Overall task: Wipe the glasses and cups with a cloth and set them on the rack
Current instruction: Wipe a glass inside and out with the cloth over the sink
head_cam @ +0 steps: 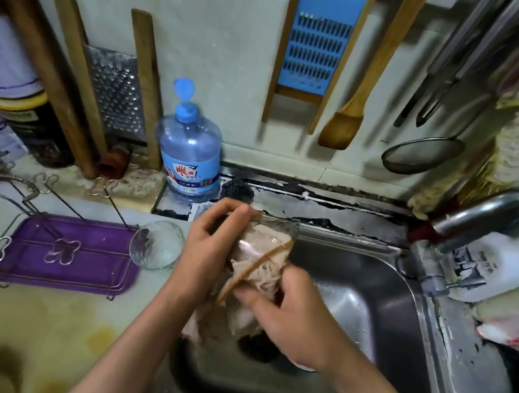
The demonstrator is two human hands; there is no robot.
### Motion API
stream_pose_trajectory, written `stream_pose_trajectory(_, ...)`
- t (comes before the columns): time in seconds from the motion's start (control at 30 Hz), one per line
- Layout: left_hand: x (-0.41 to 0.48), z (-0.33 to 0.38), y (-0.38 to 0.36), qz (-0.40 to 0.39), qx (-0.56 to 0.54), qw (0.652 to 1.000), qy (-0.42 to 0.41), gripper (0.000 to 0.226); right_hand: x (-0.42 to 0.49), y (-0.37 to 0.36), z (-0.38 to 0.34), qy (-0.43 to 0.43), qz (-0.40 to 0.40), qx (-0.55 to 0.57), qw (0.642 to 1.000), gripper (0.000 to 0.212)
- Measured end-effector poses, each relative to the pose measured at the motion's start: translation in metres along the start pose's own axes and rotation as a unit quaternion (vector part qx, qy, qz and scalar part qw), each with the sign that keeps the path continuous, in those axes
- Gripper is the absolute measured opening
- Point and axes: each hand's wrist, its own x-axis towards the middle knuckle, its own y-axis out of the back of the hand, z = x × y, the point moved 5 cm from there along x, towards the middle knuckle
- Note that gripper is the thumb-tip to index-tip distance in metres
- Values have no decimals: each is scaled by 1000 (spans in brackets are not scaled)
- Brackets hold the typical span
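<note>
**Mid-wipe over the sink, rack next**

Well left of the sink: wire rack on its purple tray, pegs up, ready for drying. Just left of the sink, a second glass resting on the counter, probably queued. Over the sink's left edge, left hand wrapped round the tilted glass to steady it. Cloth stuffed inside, right hand gripping the loose end to turn it. Held above the sink, presumably for catching drips.

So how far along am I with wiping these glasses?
Nothing clearly sits on the rack yet. In hand: the left hand holds a glass over the sink while the right hand presses the cloth on it. Left: racking it, plus the second glass beside the rack.
</note>
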Motion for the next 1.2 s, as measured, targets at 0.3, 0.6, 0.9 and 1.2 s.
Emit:
stream_pose_trajectory(0.3, 12, -31, 4, -70, 32, 980, 184, 21, 10, 7, 41, 325, -76, -567, 753, 32)
stream_pose_trajectory(0.6, 12, -18, -2, -12, -27, 994, 106, 23, 9, -5, 11, 89, -114, -190, 971, 34)
stream_pose_trajectory(0.9, 10, -5, -2, -40, -53, 994, 90, 26, 0, 1, -11, 114, -55, -184, 975, 28)
stream_pose_trajectory(1.2, 12, 14, 1, -37, -23, 998, 45, 24, 6, -4, -25, 158, -32, -229, 960, 57)
